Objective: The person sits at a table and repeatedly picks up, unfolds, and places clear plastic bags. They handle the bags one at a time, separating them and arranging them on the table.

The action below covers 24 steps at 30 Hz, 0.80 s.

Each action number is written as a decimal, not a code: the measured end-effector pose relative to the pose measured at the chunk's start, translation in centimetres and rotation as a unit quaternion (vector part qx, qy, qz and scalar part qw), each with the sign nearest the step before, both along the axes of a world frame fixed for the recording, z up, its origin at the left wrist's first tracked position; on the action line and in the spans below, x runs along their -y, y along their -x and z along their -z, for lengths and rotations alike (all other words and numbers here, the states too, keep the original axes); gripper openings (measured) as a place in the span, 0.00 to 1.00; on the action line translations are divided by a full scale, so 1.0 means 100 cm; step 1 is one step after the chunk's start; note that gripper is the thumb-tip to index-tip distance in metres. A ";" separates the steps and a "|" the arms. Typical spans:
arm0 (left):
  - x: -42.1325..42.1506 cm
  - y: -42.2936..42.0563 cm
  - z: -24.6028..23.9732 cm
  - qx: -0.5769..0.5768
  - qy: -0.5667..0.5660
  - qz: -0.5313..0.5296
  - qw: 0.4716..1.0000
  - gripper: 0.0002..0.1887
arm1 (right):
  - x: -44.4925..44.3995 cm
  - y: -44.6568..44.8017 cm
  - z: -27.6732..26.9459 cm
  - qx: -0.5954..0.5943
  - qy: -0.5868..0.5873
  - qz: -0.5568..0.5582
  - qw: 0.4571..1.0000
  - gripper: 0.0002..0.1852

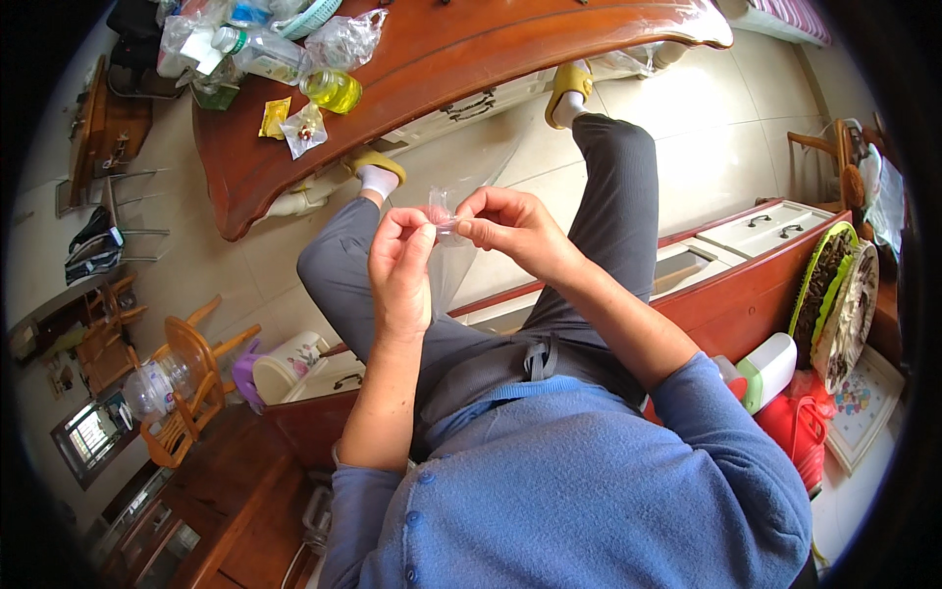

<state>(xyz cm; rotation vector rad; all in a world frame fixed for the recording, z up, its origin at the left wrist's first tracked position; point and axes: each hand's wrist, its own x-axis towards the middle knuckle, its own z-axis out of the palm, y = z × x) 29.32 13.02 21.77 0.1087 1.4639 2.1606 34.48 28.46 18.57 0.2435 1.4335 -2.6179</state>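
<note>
Over my lap, both hands pinch a clear plastic bag [450, 272] between thumbs and fingertips. My left hand [401, 269] grips the bag's gathered upper part from the left, its thumb pressed on the plastic. From the right, my right hand [519, 228] nips the same part close by, the fingertips of both hands nearly meeting. A short end of the film sticks up above the fingers, while the rest hangs below. Something pinkish shows at the pinched spot, but I cannot tell whether it is inside the bag or a fingertip seen through it.
On the wooden table [434, 66] ahead are a jar of yellow liquid [335, 90], a plastic bottle [263, 55], a yellow sachet [274, 118] and a small clear bag of pills [305, 131]. A wooden stool [193, 353] stands left; round brushes or mats [843, 316] lean right.
</note>
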 end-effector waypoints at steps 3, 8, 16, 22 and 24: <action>-0.007 -0.001 -0.001 0.026 0.002 -0.025 0.999 0.06 | 0.004 0.002 -0.002 -0.023 -0.040 0.047 0.998 0.05; -0.016 0.007 -0.006 -0.092 0.035 -0.038 0.994 0.08 | 0.008 0.009 -0.016 -0.041 0.012 0.128 0.991 0.06; -0.028 0.014 -0.017 -0.183 0.052 -0.013 0.982 0.16 | -0.014 0.025 -0.035 -0.107 -0.186 0.147 0.966 0.06; -0.019 0.004 0.018 -0.448 0.325 -0.006 0.833 0.35 | -0.037 0.032 -0.058 -0.089 -0.146 0.143 0.975 0.04; -0.015 0.008 0.040 -0.467 0.369 0.001 0.804 0.32 | -0.051 0.034 -0.071 -0.109 -0.184 0.153 0.965 0.05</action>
